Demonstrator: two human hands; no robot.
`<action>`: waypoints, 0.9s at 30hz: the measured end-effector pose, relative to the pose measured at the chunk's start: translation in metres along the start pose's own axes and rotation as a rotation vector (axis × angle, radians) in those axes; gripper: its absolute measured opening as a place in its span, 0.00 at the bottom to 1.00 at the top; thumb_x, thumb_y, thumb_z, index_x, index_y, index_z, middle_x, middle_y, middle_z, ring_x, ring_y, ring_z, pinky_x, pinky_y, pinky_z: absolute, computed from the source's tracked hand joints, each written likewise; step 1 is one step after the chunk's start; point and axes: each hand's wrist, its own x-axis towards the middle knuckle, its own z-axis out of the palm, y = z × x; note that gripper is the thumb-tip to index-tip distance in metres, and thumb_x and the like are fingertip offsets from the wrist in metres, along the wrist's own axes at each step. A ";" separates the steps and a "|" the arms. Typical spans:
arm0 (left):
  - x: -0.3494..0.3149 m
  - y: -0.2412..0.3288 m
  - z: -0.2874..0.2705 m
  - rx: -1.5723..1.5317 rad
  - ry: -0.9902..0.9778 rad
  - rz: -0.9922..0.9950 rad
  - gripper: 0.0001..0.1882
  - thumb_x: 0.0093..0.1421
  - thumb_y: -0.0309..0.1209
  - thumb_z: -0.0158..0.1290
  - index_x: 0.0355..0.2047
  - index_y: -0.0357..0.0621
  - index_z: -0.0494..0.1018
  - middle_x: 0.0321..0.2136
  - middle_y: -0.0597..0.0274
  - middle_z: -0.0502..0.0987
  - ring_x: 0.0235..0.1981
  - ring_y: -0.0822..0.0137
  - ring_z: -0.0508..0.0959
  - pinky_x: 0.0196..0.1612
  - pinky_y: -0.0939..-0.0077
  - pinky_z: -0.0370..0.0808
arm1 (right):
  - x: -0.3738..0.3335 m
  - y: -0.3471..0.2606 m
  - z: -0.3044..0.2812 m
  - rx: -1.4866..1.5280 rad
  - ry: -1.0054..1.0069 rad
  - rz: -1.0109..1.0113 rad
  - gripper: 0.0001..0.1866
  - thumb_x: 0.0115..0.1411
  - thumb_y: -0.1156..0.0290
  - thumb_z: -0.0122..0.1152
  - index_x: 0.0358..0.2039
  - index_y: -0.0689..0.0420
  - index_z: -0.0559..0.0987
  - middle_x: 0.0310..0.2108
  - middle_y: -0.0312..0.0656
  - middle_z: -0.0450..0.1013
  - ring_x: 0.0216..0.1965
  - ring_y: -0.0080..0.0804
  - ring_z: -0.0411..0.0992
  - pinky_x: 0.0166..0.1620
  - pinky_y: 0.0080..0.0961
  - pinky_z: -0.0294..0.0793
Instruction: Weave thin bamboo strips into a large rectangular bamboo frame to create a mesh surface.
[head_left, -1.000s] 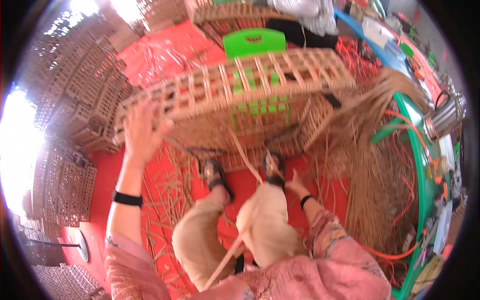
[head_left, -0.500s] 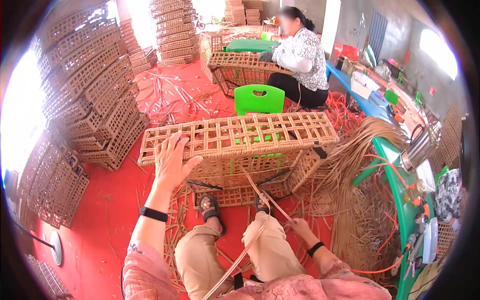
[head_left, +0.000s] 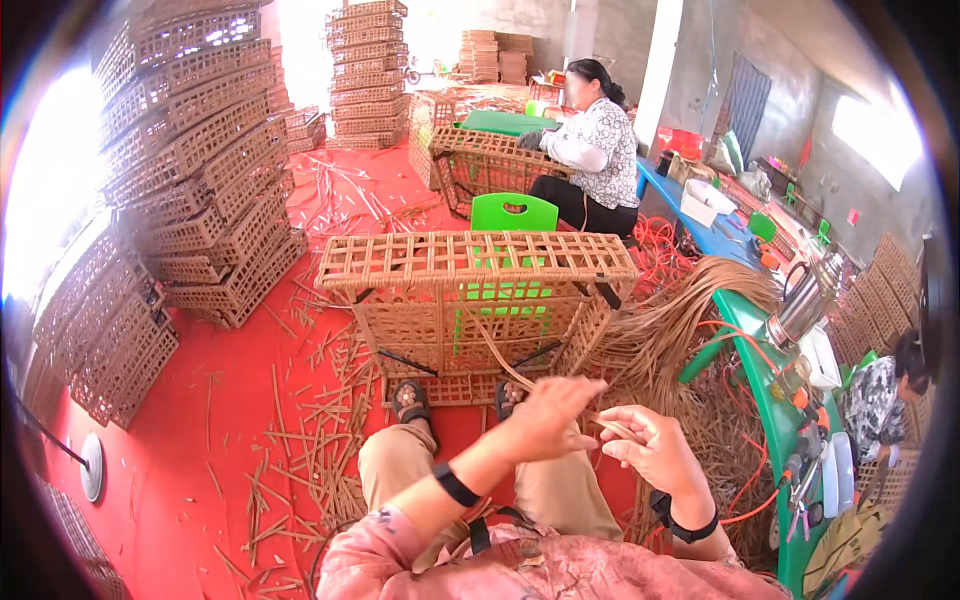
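Note:
In front of me, a woven rattan basket stands on its side, its latticed long wall on top and black straps at its corners. A long tan weaving strip comes out of its lower weave toward my hands. My right hand pinches this strip between thumb and fingers, above my right thigh. Just left of it, my left hand reaches across with fingers stretched out and thumb apart, beside the strip. Part of the strip is hidden behind the left hand.
A green chair stands behind the basket. At the right lie a bundle of long strips and a green table with tools and a metal kettle. Basket stacks rise at the left. A co-worker handles another basket farther back.
My left hand has left the basket's top and come down to the right, near the strip. My right hand has risen with the strip. The basket looks turned more squarely toward me.

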 end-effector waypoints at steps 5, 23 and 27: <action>0.003 0.012 0.022 -0.309 0.118 -0.336 0.08 0.62 0.29 0.49 0.39 0.40 0.73 0.29 0.52 0.77 0.31 0.55 0.79 0.36 0.65 0.75 | -0.034 -0.019 -0.014 -0.569 0.435 -0.622 0.19 0.47 0.80 0.69 0.42 0.62 0.77 0.39 0.42 0.76 0.36 0.27 0.75 0.37 0.21 0.75; -0.065 0.007 0.059 0.235 0.075 -0.512 0.08 0.58 0.33 0.49 0.33 0.43 0.74 0.29 0.52 0.79 0.35 0.52 0.79 0.40 0.56 0.74 | -0.034 -0.008 -0.081 0.668 0.585 -0.747 0.22 0.67 0.61 0.52 0.57 0.60 0.69 0.46 0.42 0.75 0.44 0.31 0.74 0.47 0.28 0.73; -0.148 -0.051 0.120 0.238 -0.314 -0.892 0.13 0.57 0.37 0.49 0.30 0.40 0.77 0.31 0.46 0.80 0.35 0.50 0.81 0.38 0.54 0.78 | -0.030 -0.036 -0.161 0.750 0.595 -0.911 0.18 0.66 0.72 0.51 0.55 0.66 0.68 0.49 0.47 0.73 0.47 0.31 0.73 0.42 0.21 0.74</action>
